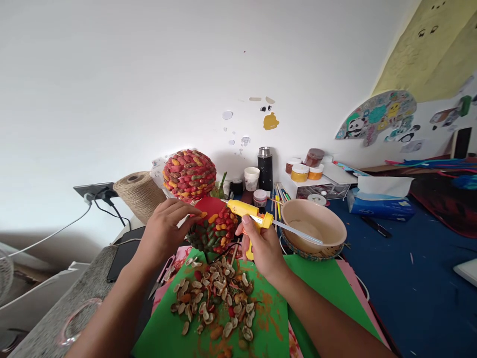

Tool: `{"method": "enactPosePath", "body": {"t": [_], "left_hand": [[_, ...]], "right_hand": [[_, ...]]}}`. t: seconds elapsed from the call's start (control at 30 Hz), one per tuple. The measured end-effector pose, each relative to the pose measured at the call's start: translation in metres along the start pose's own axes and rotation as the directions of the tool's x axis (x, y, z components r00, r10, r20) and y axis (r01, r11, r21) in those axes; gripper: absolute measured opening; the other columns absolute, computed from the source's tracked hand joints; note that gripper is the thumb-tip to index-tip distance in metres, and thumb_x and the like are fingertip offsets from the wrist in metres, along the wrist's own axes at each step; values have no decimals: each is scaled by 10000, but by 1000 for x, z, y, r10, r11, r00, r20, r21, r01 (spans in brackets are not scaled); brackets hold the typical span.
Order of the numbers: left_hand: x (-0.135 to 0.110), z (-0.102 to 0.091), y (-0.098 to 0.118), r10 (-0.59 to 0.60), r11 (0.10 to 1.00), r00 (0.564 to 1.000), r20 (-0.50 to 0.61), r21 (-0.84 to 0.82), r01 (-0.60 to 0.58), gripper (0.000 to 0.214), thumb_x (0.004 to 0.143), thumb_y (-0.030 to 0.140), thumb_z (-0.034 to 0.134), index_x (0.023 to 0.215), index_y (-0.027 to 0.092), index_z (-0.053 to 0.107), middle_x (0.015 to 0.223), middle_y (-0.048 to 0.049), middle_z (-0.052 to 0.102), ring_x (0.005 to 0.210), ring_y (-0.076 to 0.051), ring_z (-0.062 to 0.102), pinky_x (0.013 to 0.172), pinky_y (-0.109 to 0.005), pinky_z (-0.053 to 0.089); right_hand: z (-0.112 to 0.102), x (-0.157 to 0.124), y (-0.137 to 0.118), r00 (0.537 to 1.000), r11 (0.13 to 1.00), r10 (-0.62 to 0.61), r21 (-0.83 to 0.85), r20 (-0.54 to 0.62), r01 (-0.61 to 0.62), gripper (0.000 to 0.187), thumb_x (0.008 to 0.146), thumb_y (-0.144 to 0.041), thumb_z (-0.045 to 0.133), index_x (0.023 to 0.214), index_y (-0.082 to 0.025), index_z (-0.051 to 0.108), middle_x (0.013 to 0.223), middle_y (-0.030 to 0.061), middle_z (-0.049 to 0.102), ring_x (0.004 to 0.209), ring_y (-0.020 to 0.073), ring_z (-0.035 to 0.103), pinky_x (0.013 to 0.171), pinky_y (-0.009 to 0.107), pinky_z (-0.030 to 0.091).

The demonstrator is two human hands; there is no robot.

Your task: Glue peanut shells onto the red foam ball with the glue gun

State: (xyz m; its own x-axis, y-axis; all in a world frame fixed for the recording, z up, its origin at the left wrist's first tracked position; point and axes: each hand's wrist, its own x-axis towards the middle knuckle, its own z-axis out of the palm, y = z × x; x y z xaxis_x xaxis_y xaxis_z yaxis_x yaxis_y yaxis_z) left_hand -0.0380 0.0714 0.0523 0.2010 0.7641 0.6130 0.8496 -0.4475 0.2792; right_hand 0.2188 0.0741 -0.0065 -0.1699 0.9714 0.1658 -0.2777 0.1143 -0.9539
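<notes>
My right hand (264,247) is wrapped round the handle of a yellow hot glue gun (244,209), a clear glue stick (298,231) jutting from its back end. The gun's nozzle points left over a round red form (211,204), partly covered with green, red and yellow painted peanut shells (214,233). On the left side of that form, my left hand (166,226) is closed, its fingertips pinching a small orange-yellow peanut shell (203,215) at the bare red surface. Whether the shell touches the surface I cannot tell.
Many loose peanut shells (219,293) lie on green paper (160,323). Behind stand a shell-covered ball (189,174), a twine roll (137,194), paper cups (252,179) and a black flask (265,169). Right are a bowl (313,219), paint jars (300,173) and a tissue pack (382,204).
</notes>
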Motion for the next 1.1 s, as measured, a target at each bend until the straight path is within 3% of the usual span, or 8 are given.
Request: {"method": "enactPosePath", "body": {"t": [0.63, 1.1], "left_hand": [[-3, 2, -6, 48, 999, 999, 26, 13, -48, 305, 1087, 362, 619, 1003, 315, 908, 988, -83, 908, 918, -313, 808, 874, -434, 574], [-7, 3, -8, 93, 995, 995, 46, 33, -95, 253, 1097, 266, 612, 1020, 263, 853, 1026, -51, 888, 959, -275, 813, 911, -403, 596]], "right_hand": [[0, -2, -8, 1000, 1000, 3, -1, 17, -3, 799, 888, -1004, 688, 806, -210, 722, 434, -73, 502, 348, 123, 504, 396, 232, 383], [1, -4, -12, 999, 999, -18, 37, 38, 17, 788, 902, -989, 714, 846, -204, 734, 436, -84, 485, 378, 121, 509, 402, 213, 423]]}}
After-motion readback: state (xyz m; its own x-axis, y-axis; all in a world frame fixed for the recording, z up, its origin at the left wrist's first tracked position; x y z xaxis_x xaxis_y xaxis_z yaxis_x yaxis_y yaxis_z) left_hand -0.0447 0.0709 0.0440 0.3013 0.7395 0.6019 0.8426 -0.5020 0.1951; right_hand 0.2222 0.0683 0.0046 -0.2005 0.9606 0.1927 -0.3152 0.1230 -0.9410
